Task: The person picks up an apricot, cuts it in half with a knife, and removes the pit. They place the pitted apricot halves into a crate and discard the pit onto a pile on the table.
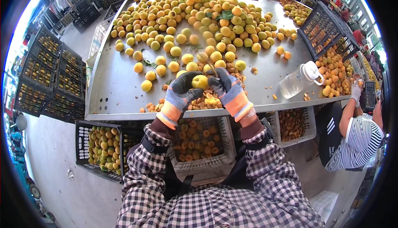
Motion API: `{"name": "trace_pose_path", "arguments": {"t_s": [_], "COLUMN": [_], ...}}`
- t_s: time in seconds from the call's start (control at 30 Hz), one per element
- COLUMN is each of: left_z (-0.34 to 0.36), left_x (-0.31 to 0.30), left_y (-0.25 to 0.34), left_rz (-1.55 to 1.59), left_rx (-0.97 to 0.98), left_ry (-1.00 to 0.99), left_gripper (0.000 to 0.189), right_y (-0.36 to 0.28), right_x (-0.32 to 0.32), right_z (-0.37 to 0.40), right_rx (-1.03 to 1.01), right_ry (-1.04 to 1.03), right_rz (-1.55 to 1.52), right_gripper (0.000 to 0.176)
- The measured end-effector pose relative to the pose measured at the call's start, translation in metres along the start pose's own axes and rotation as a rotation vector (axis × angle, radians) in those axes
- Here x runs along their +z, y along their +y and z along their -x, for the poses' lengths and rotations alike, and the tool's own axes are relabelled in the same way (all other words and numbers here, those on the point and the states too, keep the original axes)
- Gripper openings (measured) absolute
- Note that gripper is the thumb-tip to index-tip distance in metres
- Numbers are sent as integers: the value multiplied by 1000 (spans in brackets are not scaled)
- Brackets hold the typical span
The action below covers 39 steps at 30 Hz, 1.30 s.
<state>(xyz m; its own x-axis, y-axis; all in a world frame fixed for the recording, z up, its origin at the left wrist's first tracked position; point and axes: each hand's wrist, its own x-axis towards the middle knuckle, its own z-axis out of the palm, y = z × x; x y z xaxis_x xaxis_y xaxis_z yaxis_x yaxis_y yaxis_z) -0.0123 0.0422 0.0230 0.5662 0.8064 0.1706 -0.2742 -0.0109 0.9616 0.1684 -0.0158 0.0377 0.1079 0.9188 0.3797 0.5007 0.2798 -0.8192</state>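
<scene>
Both hands wear gloves, dark at the fingers with blue and orange toward the wrists. My left hand [181, 93] curls its thumb and fingers around a yellow apricot [200, 82] above the table's near edge. Close by on the right, my right hand [229, 92] is closed beside the same fruit. A thin, brownish tool-like piece [213, 70] shows at its fingertips, too blurred to name. Cut apricot pieces [206, 102] lie on the metal table [124, 87] under and between the hands. Beyond them spreads a large heap of whole apricots [166, 18].
A clear water bottle [292, 83] stands to the right. Below the table edge are a crate of apricot halves [227, 145] and a black crate of whole fruit [85, 143]. Stacked crates [54, 76] stand left. A person in a striped shirt [360, 138] sits at right.
</scene>
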Motion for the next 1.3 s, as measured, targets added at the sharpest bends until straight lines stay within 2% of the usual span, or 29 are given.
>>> {"name": "trace_pose_path", "arguments": {"t_s": [0.1, 0.17, 0.23, 0.3, 0.37, 0.6, 0.67, 0.77, 0.8, 0.87, 0.9, 0.97, 1.0, 1.07, 1.1, 1.17, 1.23, 1.3], "left_z": [3, 4, 5, 6, 6, 6, 7, 7, 7, 8, 8, 10, 11, 13, 14, 16, 15, 14], "left_x": [-1, -7, -11, -12, -13, -15, -16, -20, -21, -23, -24, -25, -26, -30, -29, -28, -28, -29], "left_y": [10, 18, 20, 23, 24, 32, 36, 34, 36, 39, 39, 39, 36, 26, 24, 19, 25, 28], "left_rz": [146, 92, 9, 2, -137, -195, -409, -526, -528, -745, -746, -724, -725, -470, -472, -210, -198, -423], "left_rx": [-34, -35, -7, -18, 32, 52, 121, 216, 216, 285, 285, 282, 281, 208, 212, 49, 72, 190], "left_ry": [43, 29, -18, -18, -52, -50, -30, -41, -43, -56, -59, -72, -73, -83, -86, -37, -64, -82], "left_gripper": [52, 53, 55, 55, 55, 57, 57, 55, 55, 55, 55, 55, 55, 56, 56, 58, 59, 59], "right_y": [-9, 5, 0, -10, -22, -14, -14, 0, 1, 2, 9, 27, 16, 10, 9, 21, 14, -1], "right_x": [-16, -16, -19, -20, -25, -21, -21, -13, -11, -5, -1, 9, 7, 8, 8, 13, 12, 1], "right_z": [6, 12, 18, 18, 17, 17, 17, 21, 21, 24, 27, 32, 31, 31, 31, 32, 29, 26], "right_rx": [-19, -84, -17, -32, -132, -170, -120, -138, -138, -113, -112, -2, -30, -12, 5, 17, 32, -75], "right_ry": [29, 54, -67, -100, -200, -169, -199, -171, -168, -178, -175, -223, -227, -237, -248, -257, -267, -303], "right_rz": [-84, -107, -68, -73, 225, 175, 225, 264, 263, 193, 193, 84, 136, 141, 146, 51, -48, 185], "right_gripper": [26, 26, 27, 26, 29, 23, 22, 23, 23, 25, 25, 45, 44, 43, 42, 41, 40, 38]}}
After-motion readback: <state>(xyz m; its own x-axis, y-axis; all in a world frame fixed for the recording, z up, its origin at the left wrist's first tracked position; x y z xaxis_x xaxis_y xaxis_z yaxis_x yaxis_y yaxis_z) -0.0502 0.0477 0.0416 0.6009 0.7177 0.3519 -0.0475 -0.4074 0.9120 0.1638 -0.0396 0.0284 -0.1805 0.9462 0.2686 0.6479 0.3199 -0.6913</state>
